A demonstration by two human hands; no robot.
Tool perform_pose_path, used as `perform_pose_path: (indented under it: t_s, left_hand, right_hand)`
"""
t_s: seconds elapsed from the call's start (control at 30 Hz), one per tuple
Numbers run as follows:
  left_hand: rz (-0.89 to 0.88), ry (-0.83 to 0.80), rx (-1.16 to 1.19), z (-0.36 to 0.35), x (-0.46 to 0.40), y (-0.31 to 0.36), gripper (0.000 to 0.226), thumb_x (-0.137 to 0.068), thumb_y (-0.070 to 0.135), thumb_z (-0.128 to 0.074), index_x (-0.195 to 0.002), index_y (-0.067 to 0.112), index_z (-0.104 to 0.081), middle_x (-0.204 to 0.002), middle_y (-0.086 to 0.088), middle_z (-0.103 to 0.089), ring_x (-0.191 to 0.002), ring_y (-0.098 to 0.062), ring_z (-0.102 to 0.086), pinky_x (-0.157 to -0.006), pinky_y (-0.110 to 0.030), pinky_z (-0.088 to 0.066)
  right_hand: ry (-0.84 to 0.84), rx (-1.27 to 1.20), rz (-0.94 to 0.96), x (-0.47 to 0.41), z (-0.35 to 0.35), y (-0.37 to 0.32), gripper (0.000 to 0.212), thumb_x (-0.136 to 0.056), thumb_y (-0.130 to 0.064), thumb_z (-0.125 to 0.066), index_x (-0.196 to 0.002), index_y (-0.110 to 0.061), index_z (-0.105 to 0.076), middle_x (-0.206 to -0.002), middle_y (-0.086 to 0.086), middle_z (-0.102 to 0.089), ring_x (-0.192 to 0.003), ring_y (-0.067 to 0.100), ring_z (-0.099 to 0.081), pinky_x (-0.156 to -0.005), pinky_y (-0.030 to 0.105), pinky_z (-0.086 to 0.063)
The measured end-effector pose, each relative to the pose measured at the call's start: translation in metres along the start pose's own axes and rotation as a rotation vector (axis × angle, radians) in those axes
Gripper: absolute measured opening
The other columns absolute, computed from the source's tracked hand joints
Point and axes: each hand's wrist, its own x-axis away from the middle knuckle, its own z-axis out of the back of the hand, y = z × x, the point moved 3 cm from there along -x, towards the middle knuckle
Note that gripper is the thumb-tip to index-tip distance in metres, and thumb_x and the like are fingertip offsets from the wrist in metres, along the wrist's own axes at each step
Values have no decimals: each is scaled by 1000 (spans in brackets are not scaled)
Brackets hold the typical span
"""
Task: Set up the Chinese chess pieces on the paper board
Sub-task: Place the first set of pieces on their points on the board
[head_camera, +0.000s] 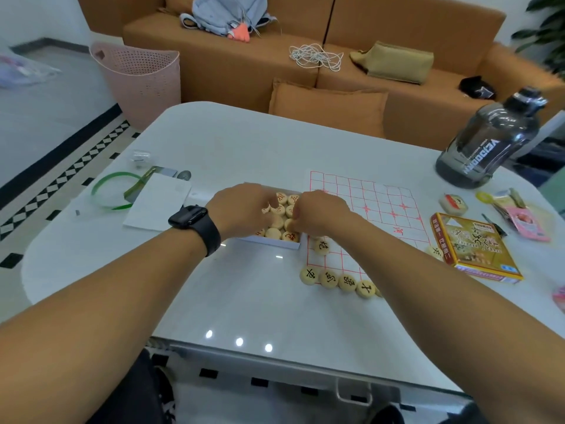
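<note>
A white paper board [376, 206] with a red grid lies on the white table. A shallow white box [276, 242] of round wooden chess pieces [279, 209] sits at its left edge. Both hands are inside that box. My left hand [241, 209], with a black watch on the wrist, pinches a piece. My right hand [321, 214] has its fingers curled on a piece at the box's right side. A row of black-lettered pieces [328, 279] lines the board's near edge, and one more piece [321, 246] sits above it.
The yellow game box lid [475, 246] lies right of the board, with a large dark water bottle [492, 139] behind it. White paper [159, 203] and a green ring [114, 191] lie to the left. Small packets [519, 215] are at the far right.
</note>
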Motion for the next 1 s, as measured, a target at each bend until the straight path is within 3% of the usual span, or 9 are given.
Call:
perform_pose_path:
  t_s: [0.07, 0.23, 0.3, 0.37, 0.5, 0.77, 1.0]
  left_hand:
    - [10, -7, 8, -1, 0, 1, 31, -93, 33, -57, -124, 34, -63, -123, 10, -63, -111, -18, -58, -91, -39, -52]
    - [23, -21, 3, -2, 1, -4, 30, -94, 36, -56, -123, 33, -64, -122, 11, -62, -108, -15, -59, -89, -37, -52]
    - [25, -24, 3, -2, 1, -6, 29, -94, 36, -56, -121, 34, -64, -121, 11, -62, -106, -14, -58, -88, -36, -52]
    - [24, -24, 0, -2, 0, -6, 29, -94, 35, -56, -121, 34, -64, -120, 11, -62, -106, -14, -58, -86, -33, -50]
    - [28, -11, 11, -3, 0, -6, 30, -93, 35, -57, -122, 34, -64, -121, 12, -62, -105, -13, -57, -84, -32, -49]
    - [32, -41, -18, -10, -3, -2, 31, -93, 34, -54, -123, 34, -64, -121, 11, -63, -103, -15, -58, -84, -33, -50]
    - [28, -47, -26, -11, -5, -1, 32, -94, 36, -54, -124, 36, -63, -121, 12, -63, -105, -15, -58, -87, -35, -51]
  right_hand:
    - [-15, 3, -23, -2, -4, -1, 26, -91, -40, -59, -75, -20, -54, -79, -3, -57, -70, 17, -55, -55, 29, -39]
    - [18, -181, -56, -1, -6, 2, 24, -84, -33, -66, -71, -18, -52, -70, -3, -53, -62, 18, -50, -53, 29, -39]
    - [93, -237, -48, 3, -6, 4, 10, -84, -23, -65, -84, -18, -56, -80, -3, -57, -71, 19, -55, -59, 34, -47]
    - [172, -239, -13, 7, -8, 6, 18, -85, -13, -62, -100, -20, -57, -93, -2, -60, -83, 20, -58, -68, 38, -53]
    - [168, -266, 37, 10, -14, 9, 26, -88, -10, -61, -110, -23, -64, -100, -4, -63, -91, 19, -59, -72, 36, -54]
    - [243, -137, 68, 15, -11, 3, 12, -88, -9, -63, -96, -18, -64, -91, -1, -62, -83, 22, -60, -67, 36, -53]
    - [256, -102, 87, 18, -11, 3, 10, -90, -8, -62, -97, -15, -64, -92, 1, -62, -84, 22, -60, -70, 38, -56]
